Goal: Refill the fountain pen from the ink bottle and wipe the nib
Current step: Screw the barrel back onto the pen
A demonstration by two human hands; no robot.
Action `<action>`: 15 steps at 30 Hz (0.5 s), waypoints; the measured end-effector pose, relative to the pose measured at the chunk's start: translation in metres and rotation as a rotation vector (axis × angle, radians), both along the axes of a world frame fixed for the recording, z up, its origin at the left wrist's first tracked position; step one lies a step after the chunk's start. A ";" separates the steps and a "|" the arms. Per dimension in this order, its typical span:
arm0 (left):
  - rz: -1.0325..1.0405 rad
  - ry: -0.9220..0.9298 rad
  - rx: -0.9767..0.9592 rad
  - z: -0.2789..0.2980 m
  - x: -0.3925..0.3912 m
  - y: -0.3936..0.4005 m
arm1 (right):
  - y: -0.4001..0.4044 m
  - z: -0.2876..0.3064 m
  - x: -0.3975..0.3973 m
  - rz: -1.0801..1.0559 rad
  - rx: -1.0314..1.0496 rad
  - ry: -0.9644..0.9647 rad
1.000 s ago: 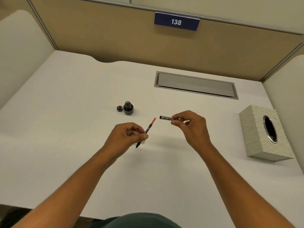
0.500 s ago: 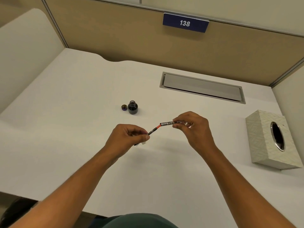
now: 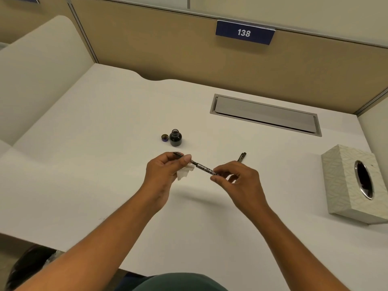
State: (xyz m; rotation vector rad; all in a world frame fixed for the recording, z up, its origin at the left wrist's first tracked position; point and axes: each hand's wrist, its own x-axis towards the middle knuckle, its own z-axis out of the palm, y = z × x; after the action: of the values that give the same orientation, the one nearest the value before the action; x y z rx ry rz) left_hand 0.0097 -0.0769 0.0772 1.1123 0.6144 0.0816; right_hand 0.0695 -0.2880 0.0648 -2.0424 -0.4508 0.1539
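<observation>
Left hand [image 3: 165,171] pinches the front end of the pen [image 3: 201,166] with a white tissue [image 3: 184,173] tucked under the fingers; right hand [image 3: 237,181] pinches the barrel end, so I hold the pen level above the desk [image 3: 105,164] between both hands. Beyond my left hand the open ink bottle [image 3: 175,138] stands on the desk, its cap [image 3: 165,137] just to its left. Pen cap [image 3: 241,157] lies behind my right hand; tissue box [image 3: 346,181] sits far right.
</observation>
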 end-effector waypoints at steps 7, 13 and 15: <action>0.025 -0.011 -0.059 -0.005 -0.001 -0.009 | 0.015 0.002 -0.020 -0.090 0.077 0.110; -0.002 -0.011 -0.029 -0.008 -0.001 -0.010 | 0.015 0.003 -0.021 -0.153 0.073 0.121; 0.006 -0.013 -0.012 -0.008 -0.001 -0.012 | 0.015 0.002 -0.022 -0.167 0.060 0.071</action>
State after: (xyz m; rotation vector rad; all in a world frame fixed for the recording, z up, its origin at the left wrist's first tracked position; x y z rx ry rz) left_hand 0.0083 -0.0887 0.0696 1.0973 0.6059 0.0895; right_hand 0.0473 -0.2729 0.0668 -1.9985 -0.2363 0.1096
